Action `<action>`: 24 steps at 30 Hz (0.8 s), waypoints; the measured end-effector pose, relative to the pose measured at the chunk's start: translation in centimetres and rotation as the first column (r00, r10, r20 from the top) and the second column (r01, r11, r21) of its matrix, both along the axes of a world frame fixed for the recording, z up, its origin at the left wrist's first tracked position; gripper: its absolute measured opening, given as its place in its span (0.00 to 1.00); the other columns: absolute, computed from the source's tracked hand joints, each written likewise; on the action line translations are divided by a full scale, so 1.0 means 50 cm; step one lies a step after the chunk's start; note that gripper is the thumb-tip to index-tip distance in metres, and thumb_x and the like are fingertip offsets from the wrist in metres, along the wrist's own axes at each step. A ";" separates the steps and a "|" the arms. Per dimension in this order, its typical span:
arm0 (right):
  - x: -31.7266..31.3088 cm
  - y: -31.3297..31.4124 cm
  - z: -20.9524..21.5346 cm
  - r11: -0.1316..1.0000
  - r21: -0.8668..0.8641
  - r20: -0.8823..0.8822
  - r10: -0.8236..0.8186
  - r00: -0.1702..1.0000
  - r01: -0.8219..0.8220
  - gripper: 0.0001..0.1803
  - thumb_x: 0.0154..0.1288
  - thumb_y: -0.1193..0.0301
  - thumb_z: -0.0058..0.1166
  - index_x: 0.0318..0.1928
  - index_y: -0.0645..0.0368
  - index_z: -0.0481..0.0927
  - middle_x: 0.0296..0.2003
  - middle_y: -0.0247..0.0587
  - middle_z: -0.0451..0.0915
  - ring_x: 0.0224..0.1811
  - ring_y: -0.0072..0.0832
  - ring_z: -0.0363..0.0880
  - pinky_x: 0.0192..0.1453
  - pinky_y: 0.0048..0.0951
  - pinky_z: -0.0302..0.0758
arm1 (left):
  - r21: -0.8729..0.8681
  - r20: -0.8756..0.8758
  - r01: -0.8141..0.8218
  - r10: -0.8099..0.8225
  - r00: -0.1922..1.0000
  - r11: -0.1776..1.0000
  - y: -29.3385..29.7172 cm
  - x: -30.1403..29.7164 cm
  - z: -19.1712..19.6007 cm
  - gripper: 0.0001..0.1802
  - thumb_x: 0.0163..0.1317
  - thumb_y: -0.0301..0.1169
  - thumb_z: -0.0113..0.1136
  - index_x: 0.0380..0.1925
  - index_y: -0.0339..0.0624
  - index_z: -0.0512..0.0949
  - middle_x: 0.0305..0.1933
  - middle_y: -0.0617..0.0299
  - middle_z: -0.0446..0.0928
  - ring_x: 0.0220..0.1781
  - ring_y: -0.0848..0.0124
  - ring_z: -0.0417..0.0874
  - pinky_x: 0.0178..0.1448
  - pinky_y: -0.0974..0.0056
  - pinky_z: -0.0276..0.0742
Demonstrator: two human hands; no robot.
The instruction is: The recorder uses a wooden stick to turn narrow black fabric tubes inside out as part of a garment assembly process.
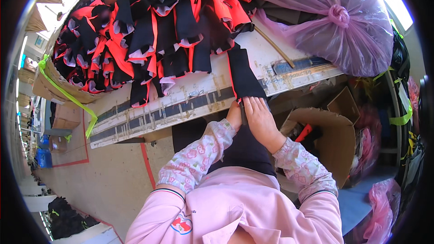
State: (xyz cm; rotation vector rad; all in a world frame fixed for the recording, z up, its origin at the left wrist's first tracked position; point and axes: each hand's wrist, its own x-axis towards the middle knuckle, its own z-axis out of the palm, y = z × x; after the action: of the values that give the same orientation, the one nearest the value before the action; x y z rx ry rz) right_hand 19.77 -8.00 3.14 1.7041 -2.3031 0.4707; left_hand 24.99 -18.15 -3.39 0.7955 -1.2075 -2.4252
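A black fabric strip with a red-orange edge [244, 70] lies from the pile down over the table's front edge. At its near end are both hands, close together. My left hand [234, 116] is closed at the strip's lower left corner, its fingertips partly hidden. My right hand [262, 121] grips the same end from the right, fingers straight and side by side on top, thumb out of sight. A narrow dark piece [243, 112] hangs between the hands; I cannot tell what it is.
Many black and red-orange fabric pieces [181, 27] with buckled straps are heaped on the worn white table [194, 101]. A tied pink plastic bag [339, 16] and a thin wooden stick [275, 46] lie to the right. Below is an open cardboard box [332, 140].
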 end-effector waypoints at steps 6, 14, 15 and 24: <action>-0.057 -0.023 -0.064 0.969 0.244 0.158 -0.010 0.987 -0.029 0.04 0.48 0.75 0.49 0.25 0.60 0.76 0.23 0.45 0.76 0.30 0.39 0.77 0.37 0.37 0.73 | -0.473 0.158 0.190 -0.129 0.979 0.861 0.016 0.002 -0.019 0.09 0.62 0.23 0.47 0.41 0.38 0.75 0.41 0.60 0.78 0.45 0.72 0.78 0.47 0.67 0.74; -0.114 -0.092 -0.050 0.937 0.340 0.309 -0.034 0.951 -0.077 0.06 0.45 0.73 0.53 0.18 0.60 0.80 0.22 0.49 0.78 0.29 0.43 0.80 0.34 0.39 0.76 | -0.077 0.082 0.186 -0.179 0.980 0.980 0.016 -0.009 -0.023 0.10 0.63 0.24 0.43 0.41 0.37 0.74 0.30 0.56 0.79 0.30 0.69 0.81 0.34 0.66 0.76; -0.107 -0.090 -0.048 0.939 0.338 0.304 -0.038 0.952 -0.070 0.06 0.45 0.73 0.53 0.18 0.60 0.80 0.22 0.49 0.78 0.29 0.43 0.80 0.34 0.39 0.76 | -0.081 0.077 0.191 -0.185 0.980 0.978 0.017 -0.011 -0.040 0.10 0.63 0.24 0.43 0.41 0.37 0.74 0.30 0.56 0.79 0.30 0.69 0.81 0.34 0.66 0.76; -0.011 -0.030 -0.039 0.980 0.195 0.165 0.011 0.986 -0.043 0.15 0.54 0.72 0.49 0.44 0.63 0.72 0.38 0.48 0.76 0.45 0.41 0.75 0.51 0.38 0.68 | 0.079 -0.079 -0.049 0.055 0.995 0.996 0.005 0.018 -0.088 0.16 0.65 0.29 0.44 0.53 0.44 0.69 0.50 0.57 0.75 0.55 0.68 0.74 0.54 0.65 0.72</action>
State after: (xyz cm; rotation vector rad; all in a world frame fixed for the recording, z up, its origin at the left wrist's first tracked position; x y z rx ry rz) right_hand 19.24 -9.51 1.20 1.8526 -2.5207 0.4124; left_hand 25.91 -17.91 -7.79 0.7337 -1.0558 -2.4496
